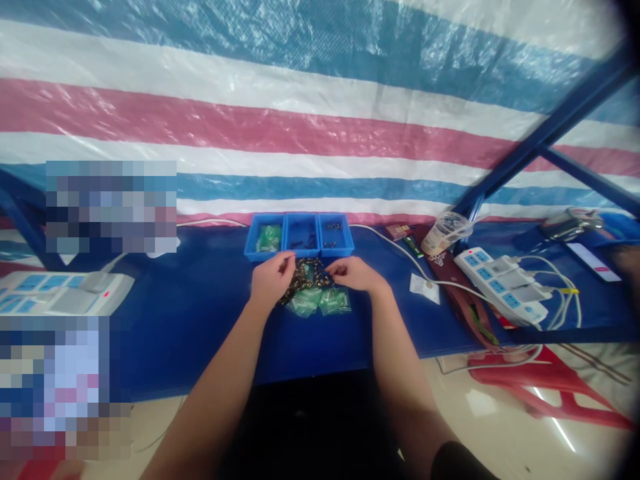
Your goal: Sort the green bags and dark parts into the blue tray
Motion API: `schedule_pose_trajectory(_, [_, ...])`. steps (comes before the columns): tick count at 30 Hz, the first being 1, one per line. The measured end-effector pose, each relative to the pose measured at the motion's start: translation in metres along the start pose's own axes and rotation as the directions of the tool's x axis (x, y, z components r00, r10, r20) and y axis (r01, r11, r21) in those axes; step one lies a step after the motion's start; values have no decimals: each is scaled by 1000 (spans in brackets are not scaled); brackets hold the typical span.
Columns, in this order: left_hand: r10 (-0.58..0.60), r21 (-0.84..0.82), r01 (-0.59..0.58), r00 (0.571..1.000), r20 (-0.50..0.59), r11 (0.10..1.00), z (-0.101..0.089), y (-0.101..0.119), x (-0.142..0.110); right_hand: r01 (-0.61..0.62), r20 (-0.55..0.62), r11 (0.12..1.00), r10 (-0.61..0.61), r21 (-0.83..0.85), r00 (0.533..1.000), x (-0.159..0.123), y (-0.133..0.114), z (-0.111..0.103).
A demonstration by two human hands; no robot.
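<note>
My left hand (271, 277) is closed in a pinch at the left edge of a pile of small brass-coloured metal parts (311, 273). Whatever sits between its fingertips is too small to make out. Across the pile, my right hand (354, 273) has thumb and fingers pressed together, and what they hold is likewise too small to name. Small greenish clear plastic bags (305, 303) lie just in front of the pile. Behind it stand three joined blue bins (302, 253): the left one holds green bags (270, 237), the middle and right ones small dark parts (333, 235).
To the right are a plastic cup (447, 233), a brown strap bag (450, 273), a small white packet (425, 289), a power strip (500, 287) with cables and a phone (593, 261). Another power strip (65, 293) lies left. Striped sheeting (320, 120) hangs behind the blue table (200, 320).
</note>
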State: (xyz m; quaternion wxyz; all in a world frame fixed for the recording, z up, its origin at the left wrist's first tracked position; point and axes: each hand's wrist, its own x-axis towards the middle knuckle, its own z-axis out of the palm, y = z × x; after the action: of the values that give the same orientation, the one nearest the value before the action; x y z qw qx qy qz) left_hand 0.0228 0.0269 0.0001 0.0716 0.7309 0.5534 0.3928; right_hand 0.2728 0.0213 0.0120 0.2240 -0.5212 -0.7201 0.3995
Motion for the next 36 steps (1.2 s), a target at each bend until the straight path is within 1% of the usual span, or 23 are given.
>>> schedule_pose_trajectory(6, [3,-5,-3,1000,7,1000,1,-1,0,-36,23,999,36,1,999,-2,8,-8])
schedule_pose_trajectory(10, [12,-13,-12,1000,8,1000,2,-2,0,-51,118,997,45,50,992,-6,10,-16])
schedule_pose_trajectory(13, [23,-21,-23,1000,-2,1000,2,-2,-1,-42,137,999,42,-3,990,-7,9,-19])
schedule_pose_trajectory(17, [26,-21,-26,1000,-3,999,3,-2,-1,-13,145,996,25,-87,989,-4,8,-16])
schedule_pose_trajectory(21, [43,-26,-43,999,-20,999,3,-2,-1,-28,135,997,38,-73,990,-3,10,-14])
schedule_pose_trajectory(23, [53,-25,-54,998,-30,998,3,-3,-1,-44,95,999,46,-28,994,-4,10,-14])
schedule_pose_trajectory(26, [75,-40,-76,997,-23,996,1,-2,-1,-31,-30,997,34,75,999,-2,5,-9])
schedule_pose_trajectory(29, [108,-81,-105,993,40,991,0,0,-1,59,-179,985,-30,159,983,5,-6,6])
schedule_pose_trajectory(31, [141,-102,-130,985,104,986,0,2,-1,134,-243,966,-79,219,967,11,-14,20])
schedule_pose_trajectory(33, [191,-119,-174,970,150,978,1,2,-1,190,-270,944,-115,271,956,16,-19,32])
schedule_pose_trajectory(36, [254,-143,-232,954,162,962,3,1,-1,220,-269,916,-131,335,954,19,-21,40])
